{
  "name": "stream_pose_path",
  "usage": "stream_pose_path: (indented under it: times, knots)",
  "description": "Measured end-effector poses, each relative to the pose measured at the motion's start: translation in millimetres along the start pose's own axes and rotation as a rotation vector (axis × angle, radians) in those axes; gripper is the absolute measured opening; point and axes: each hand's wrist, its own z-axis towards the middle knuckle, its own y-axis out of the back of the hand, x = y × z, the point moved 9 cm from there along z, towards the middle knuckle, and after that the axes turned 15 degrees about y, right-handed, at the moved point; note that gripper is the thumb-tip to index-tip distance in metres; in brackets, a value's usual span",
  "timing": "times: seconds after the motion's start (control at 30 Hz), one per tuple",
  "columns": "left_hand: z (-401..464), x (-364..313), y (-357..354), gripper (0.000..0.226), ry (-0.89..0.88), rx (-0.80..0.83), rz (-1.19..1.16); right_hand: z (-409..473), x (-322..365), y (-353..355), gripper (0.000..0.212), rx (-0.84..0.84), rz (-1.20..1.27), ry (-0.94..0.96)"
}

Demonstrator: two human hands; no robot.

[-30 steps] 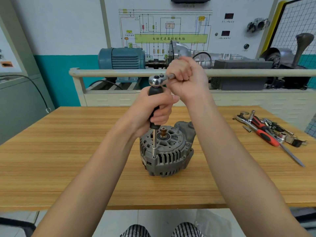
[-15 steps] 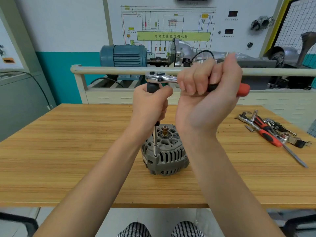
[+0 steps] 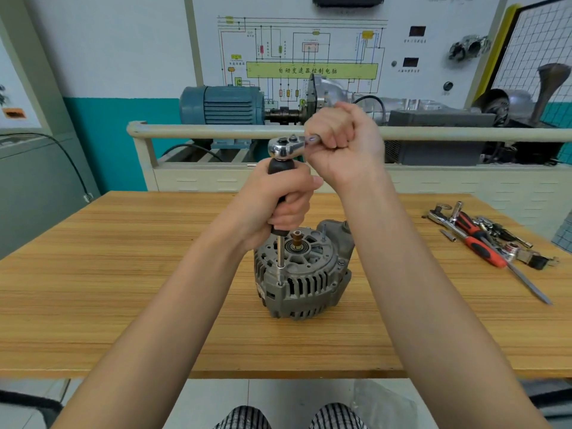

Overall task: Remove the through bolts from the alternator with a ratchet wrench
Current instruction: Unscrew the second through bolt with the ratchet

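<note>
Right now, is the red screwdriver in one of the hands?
No, the red screwdriver lies on the table among the other tools, while the left hand grips the black extension handle and the right hand grips the ratchet wrench.

alternator (image 3: 301, 275): grey, ribbed, standing upright, shaft end up
ratchet wrench (image 3: 286, 147): shiny head high above alternator, long bar straight down onto its rim

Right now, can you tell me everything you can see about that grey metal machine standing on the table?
The alternator is a round, grey, cast-metal lump with slots cut all around its side. It stands on the wooden table with its flat face up, where a brown shaft pokes out of a dark ring. A lumpy bracket sticks out at its back right. A thin steel rod comes straight down onto a bolt near its left edge. Neither hand touches it.
</note>
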Motion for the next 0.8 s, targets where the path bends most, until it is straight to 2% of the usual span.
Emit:
stream_pose_path:
  times: [0.13,0.23,0.33,0.43,0.53,0.67,0.73,0.8]
  knots:
    - [-4,-3,10,0.039,-0.063,-0.207,-0.034,-30,32,-13,0.054,0.078,-0.132,0.395]
    - [-7,-3,23,0.041,-0.111,-0.422,-0.035,-72,37,-28,0.048,0.231,-0.315,0.722]
    - [-12,-4,26,0.04,-0.147,-0.532,-0.007,-96,31,-40,0.047,0.387,-0.425,0.908]
    - [-14,-4,28,0.045,-0.144,-0.521,0.003,-83,33,-40,0.05,0.361,-0.406,0.818]
    - [-10,-5,23,0.04,-0.103,-0.355,0.019,-51,37,-28,0.048,0.215,-0.296,0.585]
    - [-5,-5,9,0.037,-0.056,-0.124,0.048,-14,17,-12,0.059,0.077,-0.158,0.208]
    - [-3,-2,5,0.038,-0.021,-0.08,0.022,-3,7,-6,0.063,0.045,-0.094,0.071]
    - [-1,1,5,0.039,0.011,-0.082,-0.003,3,4,-5,0.065,0.037,-0.061,0.036]
